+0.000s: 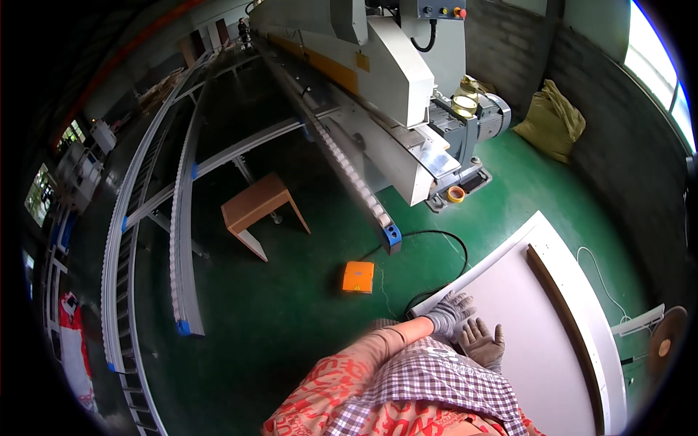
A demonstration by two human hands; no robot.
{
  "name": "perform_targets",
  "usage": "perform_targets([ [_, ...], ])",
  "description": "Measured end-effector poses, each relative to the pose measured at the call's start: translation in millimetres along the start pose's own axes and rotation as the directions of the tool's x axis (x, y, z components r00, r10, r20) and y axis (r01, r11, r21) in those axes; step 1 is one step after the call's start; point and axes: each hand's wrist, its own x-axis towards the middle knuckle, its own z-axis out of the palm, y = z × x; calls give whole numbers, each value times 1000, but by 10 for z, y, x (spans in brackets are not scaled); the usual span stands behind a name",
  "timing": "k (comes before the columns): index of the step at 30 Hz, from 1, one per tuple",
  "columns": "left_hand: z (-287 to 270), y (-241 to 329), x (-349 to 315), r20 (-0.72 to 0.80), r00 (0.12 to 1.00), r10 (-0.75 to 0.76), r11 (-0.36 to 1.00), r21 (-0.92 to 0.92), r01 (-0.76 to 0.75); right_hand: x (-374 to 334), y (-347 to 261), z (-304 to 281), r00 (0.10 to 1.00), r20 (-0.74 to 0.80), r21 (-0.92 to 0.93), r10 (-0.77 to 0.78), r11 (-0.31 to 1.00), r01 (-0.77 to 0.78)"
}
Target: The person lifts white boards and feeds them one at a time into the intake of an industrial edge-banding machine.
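My left hand [451, 312] wears a grey work glove, its fingers stretched out over the near left edge of a large white panel [538, 312]. Close beside it, my right hand [483, 344], also gloved, is turned palm up with its fingers apart. Neither hand holds anything. Whether the left fingers press on the panel or hover just above it, I cannot tell. A long dark bar [567, 327] lies along the panel's right side. My checked apron [436, 381] hides part of the panel's near edge.
A long grey machine [400, 73] with a motor [487, 116] stands ahead. Roller rails [182, 240] run along the left. On the green floor are an orange foot-pedal-like box [358, 277], a black cable [458, 243], a brown stool-like piece [254, 203] and a yellowish sack [551, 120].
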Motion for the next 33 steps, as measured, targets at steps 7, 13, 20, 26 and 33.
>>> perform_targets([
  [7,-211,49,-80,66,998,3,1000,-2,-3,-201,-207,737,965,242,-39,-98,993,110],
  [13,-45,-3,-24,20,1000,14,1000,22,-14,-15,-176,130,1000,7,79,-18,997,17],
  [20,-97,7,-58,26,1000,5,1000,2,-5,-164,-116,342,994,96,34,-44,999,40],
  [26,-88,12,-34,54,999,4,1000,21,-5,39,-40,-207,990,-136,162,26,987,-3],
  [33,-112,12,-25,77,997,-5,1000,3,5,0,-366,492,999,-53,38,-11,999,13],
])
